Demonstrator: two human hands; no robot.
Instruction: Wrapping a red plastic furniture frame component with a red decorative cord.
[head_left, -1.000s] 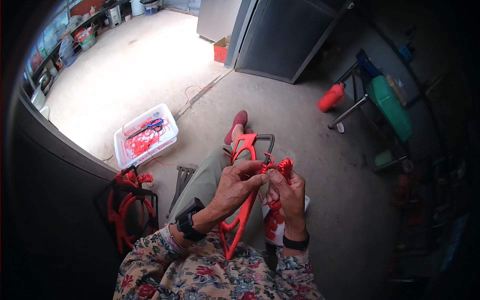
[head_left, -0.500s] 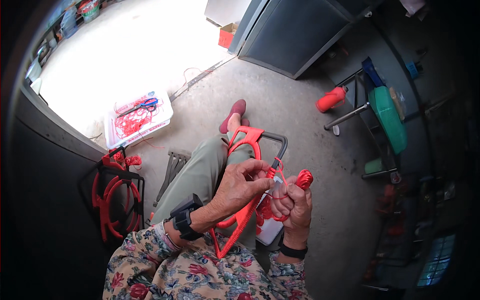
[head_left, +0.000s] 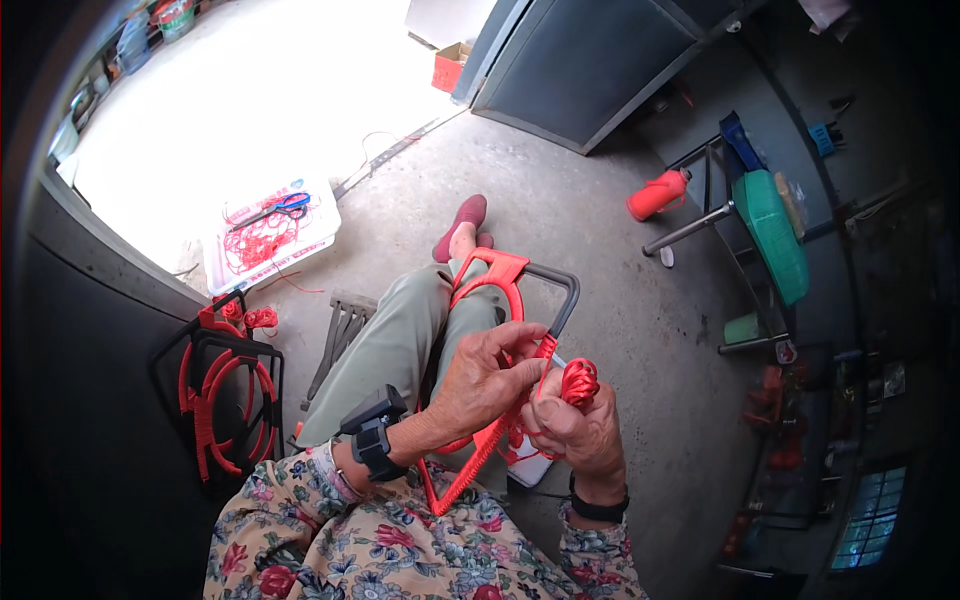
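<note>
A frame (head_left: 460, 487) lies across my lap, its bars wrapped in red cord and a bare dark bar at its far corner. My left hand (head_left: 478, 378) is closed on the right-hand bar, with thumb and fingers pinched at the end of the wrapping. Just to the right, my right hand (head_left: 572, 428) grips a looped bundle of red cord (head_left: 580, 383). A strand runs from that hand to the wrapped bar. Part of the bar is hidden behind my fingers.
Ahead on the left sits a white tray (head_left: 214, 262) of red cord, with blue-handled scissors (head_left: 292, 203) on top. More red-and-black frames (head_left: 212, 400) lean beside a dark panel. A red thermos flask (head_left: 656, 196) stands by a metal-legged rack (head_left: 690, 230) holding a green basket (head_left: 775, 240).
My right hand has come nearer the bar with the cord bundle, and the loose loop by the bar has been drawn in. My left hand keeps its pinch at nearly the same spot.
</note>
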